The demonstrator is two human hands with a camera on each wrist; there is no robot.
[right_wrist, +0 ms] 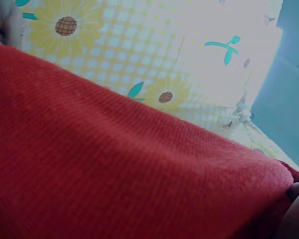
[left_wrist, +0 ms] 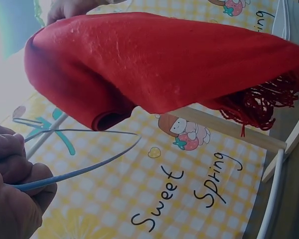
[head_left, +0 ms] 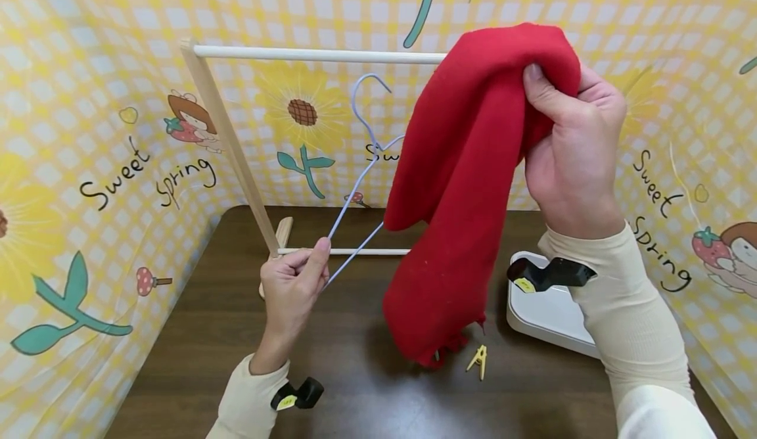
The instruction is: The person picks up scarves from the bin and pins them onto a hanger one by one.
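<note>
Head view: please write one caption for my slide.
Left hand holds a blue hanger, right hand a red scarf, before a wooden rack.

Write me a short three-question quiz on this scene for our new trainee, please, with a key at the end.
1. The right hand holds up the red cloth. What edging shows at the cloth's lower end?

2. True or false: a yellow clothespin lies on the brown tabletop.

3. What does the left hand hold?
A) the white tray
B) the blue hanger
C) the wooden post

Key:
1. A red fringe, clearest in the left wrist view.
2. True.
3. B.
</note>
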